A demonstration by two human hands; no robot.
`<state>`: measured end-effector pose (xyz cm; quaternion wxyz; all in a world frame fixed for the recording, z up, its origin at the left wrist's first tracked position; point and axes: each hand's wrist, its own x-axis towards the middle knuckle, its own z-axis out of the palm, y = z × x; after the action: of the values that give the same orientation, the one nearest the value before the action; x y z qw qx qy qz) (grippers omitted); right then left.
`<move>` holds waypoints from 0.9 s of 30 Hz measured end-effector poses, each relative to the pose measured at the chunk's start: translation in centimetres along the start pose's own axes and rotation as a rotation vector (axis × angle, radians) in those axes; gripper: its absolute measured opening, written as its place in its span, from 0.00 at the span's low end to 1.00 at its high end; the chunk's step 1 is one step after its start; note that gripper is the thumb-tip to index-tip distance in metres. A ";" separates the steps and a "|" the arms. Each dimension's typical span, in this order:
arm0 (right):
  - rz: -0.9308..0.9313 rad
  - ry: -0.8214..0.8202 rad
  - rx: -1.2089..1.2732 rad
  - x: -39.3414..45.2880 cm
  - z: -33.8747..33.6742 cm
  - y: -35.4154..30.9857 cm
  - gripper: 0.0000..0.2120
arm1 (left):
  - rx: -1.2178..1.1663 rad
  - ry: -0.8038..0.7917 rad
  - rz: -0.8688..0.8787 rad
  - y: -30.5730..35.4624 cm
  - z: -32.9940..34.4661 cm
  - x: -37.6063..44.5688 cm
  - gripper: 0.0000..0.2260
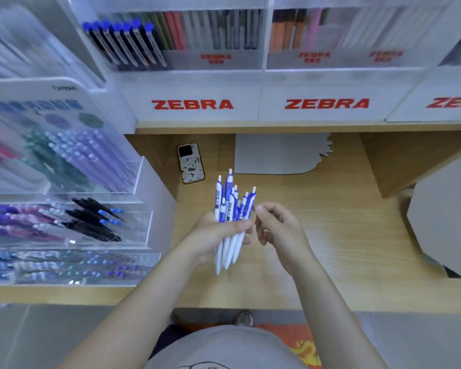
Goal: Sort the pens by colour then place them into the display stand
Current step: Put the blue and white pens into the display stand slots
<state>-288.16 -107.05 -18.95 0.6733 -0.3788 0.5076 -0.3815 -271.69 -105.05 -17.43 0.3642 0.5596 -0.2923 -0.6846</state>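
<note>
The left hand [218, 233] holds a bunch of white and blue pens [230, 219] upright over the wooden worktop [330, 235], its fingers wrapped tight around them. The right hand [277, 225] is just beside the pens, with its fingers [261, 209] curled and the thumb and first finger close together at the edge of one pen. A phone [190, 163] lies on the worktop behind the pens. The clear display stand [144, 182] with many pens is to the left of the bunch.

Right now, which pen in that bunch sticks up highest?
The white-and-blue pen near the middle of the bunch in the left hand; its tip rises above all the others, nearest the phone.
</note>
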 end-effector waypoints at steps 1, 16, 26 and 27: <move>-0.012 -0.027 -0.021 -0.3 0.4 -0.5 0.08 | 0.063 -0.042 0.033 0.5 0.0 -0.6 0.07; -0.223 0.075 0.038 -7.3 6.9 -3.1 0.10 | 0.099 -0.142 0.041 0.2 -5.2 -9.9 0.12; -0.425 -0.078 -0.230 -14.0 29.0 0.5 0.07 | 0.028 -0.273 0.078 -2.2 -21.9 -22.7 0.07; -0.430 -0.100 -0.265 -14.5 31.2 1.4 0.07 | 0.002 -0.261 0.079 -2.7 -24.0 -24.3 0.07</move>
<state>-260.39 -89.60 -8.32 0.5453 -0.5815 0.4269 -0.4270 -246.04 -83.32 -11.05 0.3491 0.4543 -0.3598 -0.7364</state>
